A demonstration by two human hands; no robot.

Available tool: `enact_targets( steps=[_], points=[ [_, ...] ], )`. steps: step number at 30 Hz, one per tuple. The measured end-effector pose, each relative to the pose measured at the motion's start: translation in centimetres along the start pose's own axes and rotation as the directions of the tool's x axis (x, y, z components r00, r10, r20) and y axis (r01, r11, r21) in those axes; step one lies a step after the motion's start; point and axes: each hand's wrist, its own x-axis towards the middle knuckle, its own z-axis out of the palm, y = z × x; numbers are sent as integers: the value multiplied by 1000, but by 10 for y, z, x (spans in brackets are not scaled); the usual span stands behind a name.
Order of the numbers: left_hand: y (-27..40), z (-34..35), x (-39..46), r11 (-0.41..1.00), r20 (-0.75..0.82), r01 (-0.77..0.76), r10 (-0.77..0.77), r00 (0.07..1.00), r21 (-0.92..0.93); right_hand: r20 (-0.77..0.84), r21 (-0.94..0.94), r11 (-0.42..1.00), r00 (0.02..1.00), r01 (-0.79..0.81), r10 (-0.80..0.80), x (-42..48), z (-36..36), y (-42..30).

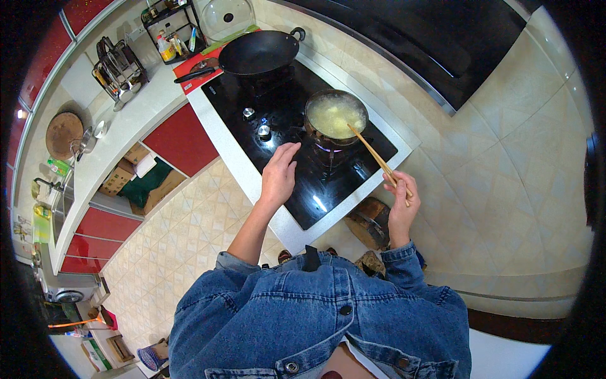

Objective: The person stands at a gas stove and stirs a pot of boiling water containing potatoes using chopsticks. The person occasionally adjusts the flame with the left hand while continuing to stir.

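My right hand [402, 199] is closed around a pair of wooden chopsticks [374, 154]. Their far tips dip into a small pot [310, 128] of steaming, pale yellow liquid [334, 113] with lumps in it. A bluish-purple flame [328, 148] burns under the pot, on the right burner of a black glass gas cooktop [293, 199]. Empty, with its fingers slightly apart, my left hand [280, 173] hovers above the front of the cooktop, near the control knobs [264, 131]. What lies deeper in the pot is hidden by the liquid.
A black wok [258, 52] sits on the left burner, its handle [194, 75] reaching over the counter. Behind it leans a glass lid [227, 20]. A bottle rack [173, 35] and a utensil holder [118, 71] stand further left. The range hood [416, 42] overhangs the back.
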Motion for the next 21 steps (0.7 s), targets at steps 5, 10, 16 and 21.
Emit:
enact_targets(
  steps=[5, 10, 16, 21],
  points=[
    [-4, 2, 0, 1000, -7, -4, 4, 1000, -10, -2, -7, 1000, 1000, 3, -3, 0, 1, 0],
    [-4, 2, -1, 1000, -7, -5, 5, 1000, -17, 9, -5, 1000, 1000, 7, -7, 0, 1, 0],
    [-1, 1, 0, 1000, -3, 4, -4, 1000, -17, 8, -13, 1000, 1000, 0, 0, 1, 2, -2],
    [-3, 1, 0, 1000, -4, 4, -4, 1000, -21, 11, -6, 1000, 1000, 5, -4, 1, 2, 1]
  ],
)
